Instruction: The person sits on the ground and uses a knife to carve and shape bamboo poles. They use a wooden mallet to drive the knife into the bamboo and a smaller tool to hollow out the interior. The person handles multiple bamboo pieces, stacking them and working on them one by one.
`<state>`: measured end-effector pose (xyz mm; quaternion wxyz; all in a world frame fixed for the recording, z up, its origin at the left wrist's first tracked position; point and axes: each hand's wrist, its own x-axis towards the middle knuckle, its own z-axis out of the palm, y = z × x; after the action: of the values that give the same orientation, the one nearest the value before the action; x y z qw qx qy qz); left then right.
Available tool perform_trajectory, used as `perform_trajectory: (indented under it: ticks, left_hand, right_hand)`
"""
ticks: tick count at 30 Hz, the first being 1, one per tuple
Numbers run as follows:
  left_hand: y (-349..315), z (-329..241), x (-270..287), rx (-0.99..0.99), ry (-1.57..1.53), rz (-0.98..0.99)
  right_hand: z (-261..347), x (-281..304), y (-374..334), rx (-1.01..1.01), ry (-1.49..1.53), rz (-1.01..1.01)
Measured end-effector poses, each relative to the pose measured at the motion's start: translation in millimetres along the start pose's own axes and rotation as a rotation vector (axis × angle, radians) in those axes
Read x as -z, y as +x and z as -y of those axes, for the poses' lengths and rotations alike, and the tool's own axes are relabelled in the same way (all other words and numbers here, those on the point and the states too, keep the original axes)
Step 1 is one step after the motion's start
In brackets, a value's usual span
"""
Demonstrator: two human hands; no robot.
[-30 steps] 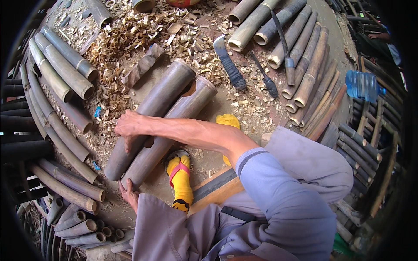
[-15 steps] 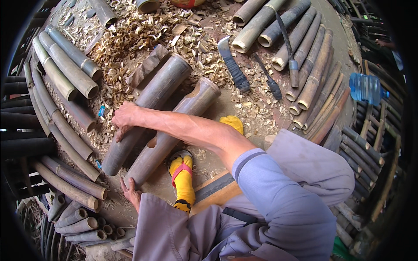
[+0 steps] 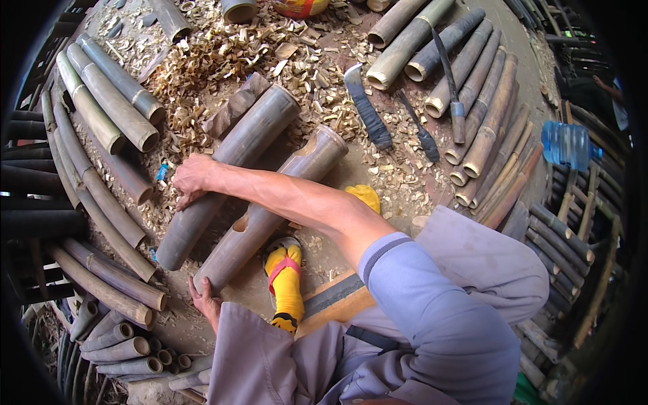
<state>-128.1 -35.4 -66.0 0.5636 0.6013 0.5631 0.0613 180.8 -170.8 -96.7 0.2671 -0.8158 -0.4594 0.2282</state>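
Two thick bamboo tubes lie slantwise side by side before me. My right hand (image 3: pixel 194 180) reaches across from the right, its fingers curled over the far side of the plain bamboo tube (image 3: pixel 253 128). Nearer to me is the notched bamboo tube (image 3: pixel 256 219), with a large cut-out toward its far end and a smaller one midway; my right forearm crosses above it. At this tube's near end, my left hand (image 3: pixel 206 305) grips the rim, thumb apart; some of its fingers are hidden. A rough wood block (image 3: pixel 236 104) lies beside the plain tube, among shavings.
Wood shavings (image 3: pixel 202 67) cover the ground ahead. A hooked blade with a wrapped handle (image 3: pixel 368 111), a small knife (image 3: pixel 420 128) and a long knife (image 3: pixel 451 84) lie to the right. Bamboo poles (image 3: pixel 111 98) line both sides. A blue water bottle (image 3: pixel 565 145) lies far right.
The whole view has shifted slightly, with the ground items a little farther right and lower. Both hands keep their places on the two bamboo tubes.
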Motion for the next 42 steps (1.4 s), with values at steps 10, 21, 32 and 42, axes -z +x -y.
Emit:
perform_trajectory:
  ticks: [10, 21, 32, 42]
  left_hand:
    - [14, 18, 12, -0.048, -0.118, 0.044]
    - [10, 16, 10, -0.075, -0.096, 0.053]
    - [7, 12, 6, -0.067, -0.066, 0.054]
    - [7, 13, 8, -0.059, -0.087, 0.094]
  right_hand:
    - [1, 3, 12, 0.079, -0.107, -0.103]
    - [0, 11, 19, 0.043, -0.05, -0.058]
    - [10, 11, -14, 0.139, -0.151, 0.154]
    - [18, -13, -38, 0.211, -0.064, 0.183]
